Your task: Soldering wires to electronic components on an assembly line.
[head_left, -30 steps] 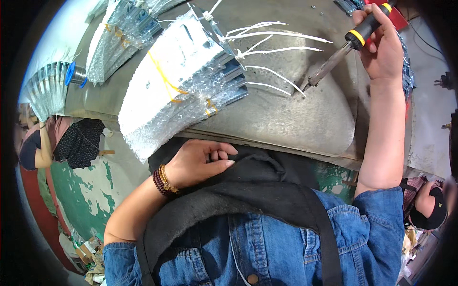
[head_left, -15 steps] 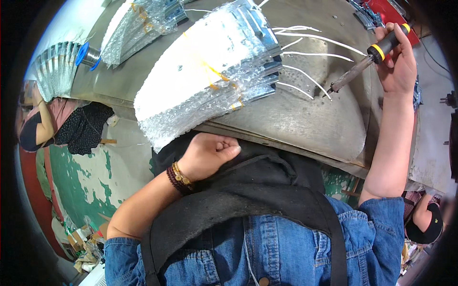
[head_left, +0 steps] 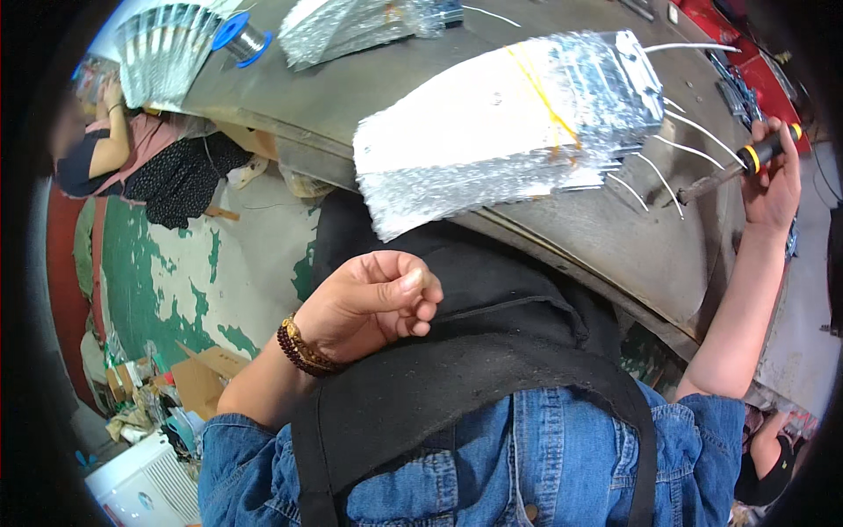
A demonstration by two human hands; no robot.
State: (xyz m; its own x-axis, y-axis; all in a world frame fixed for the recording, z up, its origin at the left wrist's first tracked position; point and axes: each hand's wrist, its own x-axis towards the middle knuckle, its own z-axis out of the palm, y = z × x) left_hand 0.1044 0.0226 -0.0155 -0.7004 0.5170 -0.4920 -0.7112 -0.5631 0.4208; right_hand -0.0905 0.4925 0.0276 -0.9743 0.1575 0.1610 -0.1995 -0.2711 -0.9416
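Note:
My right hand (head_left: 773, 189) grips a soldering iron (head_left: 762, 156) by its black and yellow handle. The iron's dark metal shaft slants down left, its end close to the tip of a white wire (head_left: 660, 182). Several such wires stick out of the right end of a stack of bubble-wrapped panels (head_left: 474, 123), tied with a yellow band. Away from the bench edge, over the black apron (head_left: 492, 369), my left hand (head_left: 378, 299) is closed, thumb pressed to curled fingers; whatever it may hold is too small to make out.
The metal bench (head_left: 325, 97) carries a second wrapped stack (head_left: 342, 31), a blue spool of solder wire (head_left: 243, 39) and fanned-out panels (head_left: 162, 57). A red bin (head_left: 764, 61) stands far right. One person (head_left: 132, 158) sits left, another (head_left: 768, 457) lower right. A cardboard box (head_left: 206, 378) stands lower left.
The view has shifted, so the bench and stack appear further right. My left hand has drawn back from the bench edge, its fingers somewhat less tightly curled. The right hand still holds the soldering iron near the wires.

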